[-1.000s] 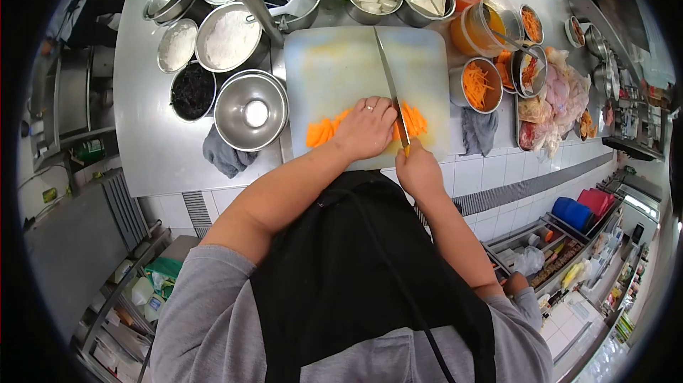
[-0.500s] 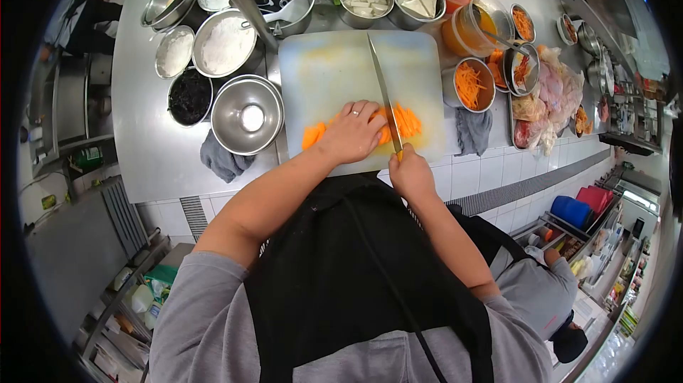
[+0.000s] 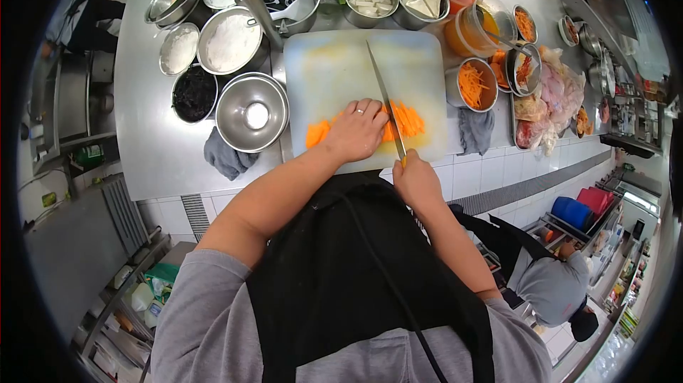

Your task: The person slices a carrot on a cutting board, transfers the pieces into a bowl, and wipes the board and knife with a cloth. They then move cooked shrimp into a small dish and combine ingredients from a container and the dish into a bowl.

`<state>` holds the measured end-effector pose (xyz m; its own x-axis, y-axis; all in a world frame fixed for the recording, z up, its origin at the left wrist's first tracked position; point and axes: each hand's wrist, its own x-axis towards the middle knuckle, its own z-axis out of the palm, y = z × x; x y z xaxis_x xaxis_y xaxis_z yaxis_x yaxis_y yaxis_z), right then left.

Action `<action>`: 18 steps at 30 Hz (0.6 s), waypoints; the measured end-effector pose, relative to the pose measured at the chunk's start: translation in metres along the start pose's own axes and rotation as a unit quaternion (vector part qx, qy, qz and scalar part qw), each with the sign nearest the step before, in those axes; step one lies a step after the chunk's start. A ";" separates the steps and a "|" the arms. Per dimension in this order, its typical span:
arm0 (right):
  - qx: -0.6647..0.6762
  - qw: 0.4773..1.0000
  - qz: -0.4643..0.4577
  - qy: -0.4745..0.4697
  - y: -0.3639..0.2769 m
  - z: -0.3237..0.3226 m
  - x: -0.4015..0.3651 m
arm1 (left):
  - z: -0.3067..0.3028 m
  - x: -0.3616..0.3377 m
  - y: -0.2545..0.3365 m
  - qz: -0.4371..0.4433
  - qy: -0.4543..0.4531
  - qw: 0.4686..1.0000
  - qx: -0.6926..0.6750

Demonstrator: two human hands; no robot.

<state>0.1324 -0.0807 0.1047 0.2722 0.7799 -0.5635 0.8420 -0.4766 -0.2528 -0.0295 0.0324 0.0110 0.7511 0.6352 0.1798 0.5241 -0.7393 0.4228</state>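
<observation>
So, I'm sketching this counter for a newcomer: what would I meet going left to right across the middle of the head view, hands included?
Dark shreds, shiny steel bowl, left hand, right hand, orange shreds, raw meat.

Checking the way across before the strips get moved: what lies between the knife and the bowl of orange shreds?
Cut orange strips beside the knife, then a bare edge of cutting board before the bowl. The head view shows this.
</observation>
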 end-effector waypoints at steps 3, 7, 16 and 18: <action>0.011 1.000 -0.007 0.024 0.014 0.037 0.012 | 0.001 0.001 0.002 0.001 0.031 1.000 -0.002; 0.017 0.999 -0.022 0.043 0.006 0.025 0.020 | 0.002 0.000 0.003 0.001 0.020 1.000 0.000; 0.020 0.999 -0.016 0.028 -0.002 0.026 0.021 | 0.004 -0.001 0.001 -0.001 0.032 0.999 -0.003; 0.013 1.000 -0.001 -0.007 -0.009 0.004 0.005 | 0.003 0.000 0.000 -0.007 0.025 1.000 0.004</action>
<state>0.1242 -0.0746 0.1009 0.2645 0.7751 -0.5739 0.8295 -0.4864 -0.2746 -0.0279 0.0315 0.0081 0.7230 0.6555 0.2183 0.5377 -0.7323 0.4178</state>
